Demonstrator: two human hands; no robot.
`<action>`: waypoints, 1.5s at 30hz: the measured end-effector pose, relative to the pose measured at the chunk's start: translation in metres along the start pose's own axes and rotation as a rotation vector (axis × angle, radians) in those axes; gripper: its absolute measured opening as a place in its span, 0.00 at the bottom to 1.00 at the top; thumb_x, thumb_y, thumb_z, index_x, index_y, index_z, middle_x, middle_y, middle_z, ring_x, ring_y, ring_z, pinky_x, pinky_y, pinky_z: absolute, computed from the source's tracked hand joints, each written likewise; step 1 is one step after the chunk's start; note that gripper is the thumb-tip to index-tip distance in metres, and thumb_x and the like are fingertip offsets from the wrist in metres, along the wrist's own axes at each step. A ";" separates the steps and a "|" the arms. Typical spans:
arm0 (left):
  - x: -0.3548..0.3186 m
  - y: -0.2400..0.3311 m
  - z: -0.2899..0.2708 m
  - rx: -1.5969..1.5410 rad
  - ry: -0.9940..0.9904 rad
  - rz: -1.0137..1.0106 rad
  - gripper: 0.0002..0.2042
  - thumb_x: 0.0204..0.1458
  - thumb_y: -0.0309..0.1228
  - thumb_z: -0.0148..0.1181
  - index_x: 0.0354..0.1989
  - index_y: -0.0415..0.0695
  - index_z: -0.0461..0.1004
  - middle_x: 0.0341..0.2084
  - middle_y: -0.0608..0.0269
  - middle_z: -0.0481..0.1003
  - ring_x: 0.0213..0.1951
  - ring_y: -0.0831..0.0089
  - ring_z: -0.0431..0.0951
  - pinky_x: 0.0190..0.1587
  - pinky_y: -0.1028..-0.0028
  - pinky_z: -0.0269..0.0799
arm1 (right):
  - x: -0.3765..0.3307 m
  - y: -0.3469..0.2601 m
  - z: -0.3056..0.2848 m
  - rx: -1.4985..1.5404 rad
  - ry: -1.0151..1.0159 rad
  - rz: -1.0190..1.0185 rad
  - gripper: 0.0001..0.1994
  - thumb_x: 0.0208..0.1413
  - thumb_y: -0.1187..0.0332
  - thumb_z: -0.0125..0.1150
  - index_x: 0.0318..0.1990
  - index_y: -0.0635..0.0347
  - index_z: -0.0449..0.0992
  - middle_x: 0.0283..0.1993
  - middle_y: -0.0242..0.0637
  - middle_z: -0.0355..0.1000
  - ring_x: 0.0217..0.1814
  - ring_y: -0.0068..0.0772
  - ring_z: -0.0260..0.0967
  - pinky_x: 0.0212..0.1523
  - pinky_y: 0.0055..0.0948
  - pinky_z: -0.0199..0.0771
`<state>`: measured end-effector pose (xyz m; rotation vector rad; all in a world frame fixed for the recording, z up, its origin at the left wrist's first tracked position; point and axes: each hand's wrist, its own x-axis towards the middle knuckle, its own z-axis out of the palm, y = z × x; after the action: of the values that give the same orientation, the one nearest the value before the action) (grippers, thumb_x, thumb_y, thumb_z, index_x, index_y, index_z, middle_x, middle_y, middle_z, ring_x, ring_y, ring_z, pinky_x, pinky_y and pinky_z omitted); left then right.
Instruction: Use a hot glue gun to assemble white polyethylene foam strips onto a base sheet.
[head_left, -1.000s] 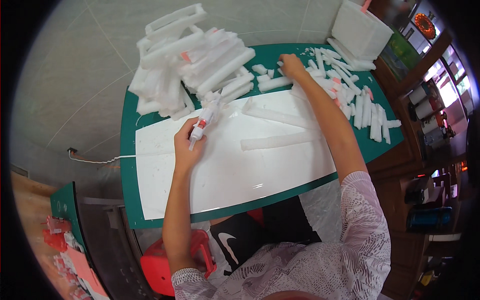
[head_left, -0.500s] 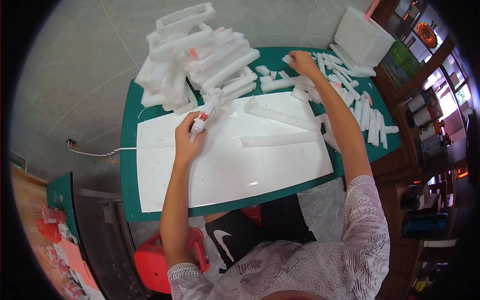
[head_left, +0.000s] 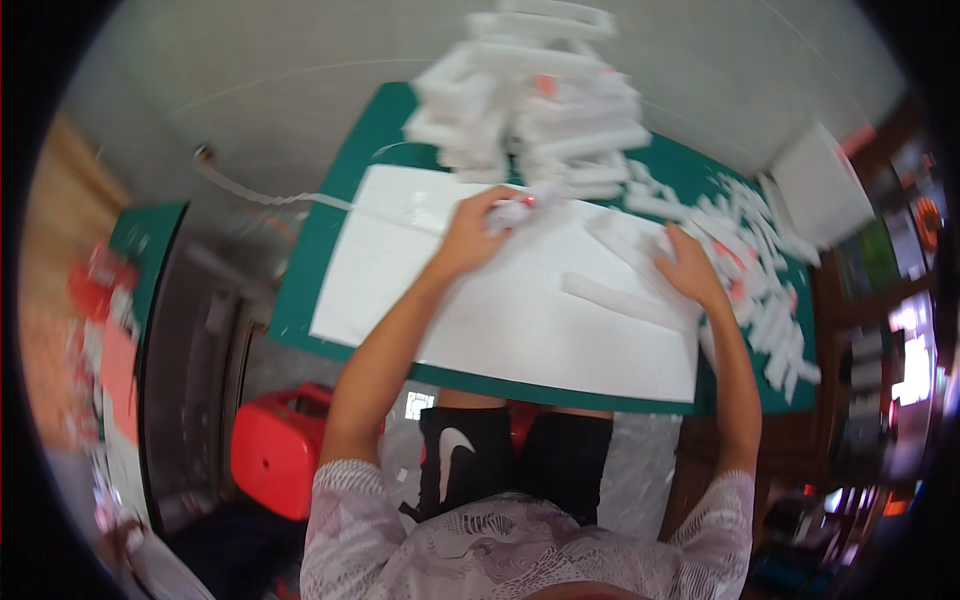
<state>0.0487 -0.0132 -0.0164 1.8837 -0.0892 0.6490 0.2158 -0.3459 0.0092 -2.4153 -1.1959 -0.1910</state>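
My left hand is closed around a white glue gun with a red part, over the white board. My right hand is closed on what looks like a small white foam piece, blurred and partly hidden by the fingers. It is over the right part of the board, next to a long white foam strip. Nearer to me lies a second foam strip, its right end close to my right wrist.
Stacked white foam frames stand at the back of the green table. Loose foam pieces cover its right side, before a white foam block. A white cord runs leftward to the wall. A red stool stands below left.
My right hand has come back from the loose foam pieces to over the board, the small piece seemingly still in it. My left hand keeps the glue gun. The whole view has turned.
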 end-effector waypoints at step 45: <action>0.003 -0.010 -0.008 -0.010 0.108 -0.016 0.21 0.41 0.17 0.59 0.47 0.41 0.74 0.33 0.59 0.77 0.34 0.73 0.76 0.41 0.76 0.70 | 0.043 -0.049 -0.026 -0.309 -0.793 -0.077 0.19 0.49 0.82 0.50 0.45 0.50 0.80 0.51 0.41 0.75 0.54 0.47 0.69 0.54 0.39 0.69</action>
<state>0.0514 -0.0016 -0.0215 1.8347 -0.0077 0.7360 0.2056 -0.3004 0.0614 -2.8135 -1.6774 0.6725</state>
